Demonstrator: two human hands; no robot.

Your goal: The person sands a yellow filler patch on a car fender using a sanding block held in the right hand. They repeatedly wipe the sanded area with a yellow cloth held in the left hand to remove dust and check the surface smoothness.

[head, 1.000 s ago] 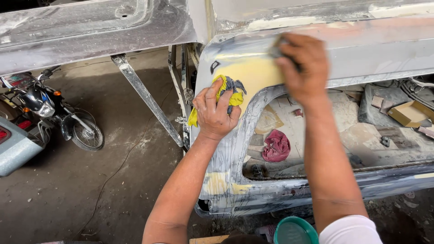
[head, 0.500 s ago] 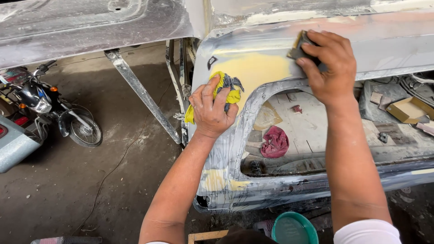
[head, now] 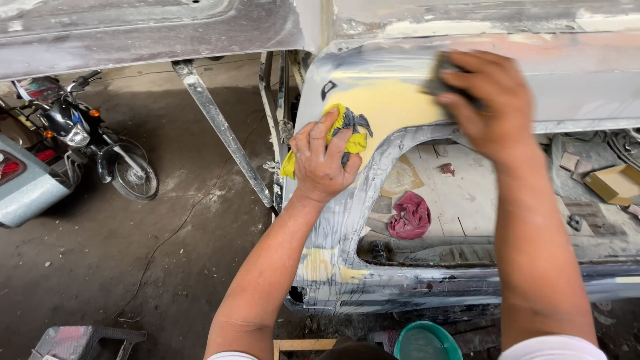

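A person worked bare-handed on a stripped car body panel (head: pixel 587 80), bare grey metal with one pale yellow filler patch (head: pixel 390 107) spread above the curved edge of an opening. The right hand (head: pixel 490 110) pressed a dark sanding block (head: pixel 443 80) flat against the panel at the patch's right edge — fingers closed over the block, which was blurred and mostly covered, so its long axis could not be told. The left hand (head: pixel 323 163) rested on the panel's left end, just beside its outer edge, fingers clamped on one yellow rag (head: pixel 350 133) with dark markings; the rag ran on a slant, one end trailing down-left past the wrist, the other poking up-right toward the filler.

To the right of the block the panel ran on bare to the frame's edge; left of the rag it ended, with open concrete floor (head: pixel 167 253) beyond. Two metal stand legs (head: pixel 220 130) slanted down there. Inside the opening lay one crumpled red cloth (head: pixel 410 217) and one cardboard box (head: pixel 617 183). One motorcycle (head: pixel 93 143) stood well apart at the left — and one green bucket (head: pixel 427 340) sat below, between the forearms.
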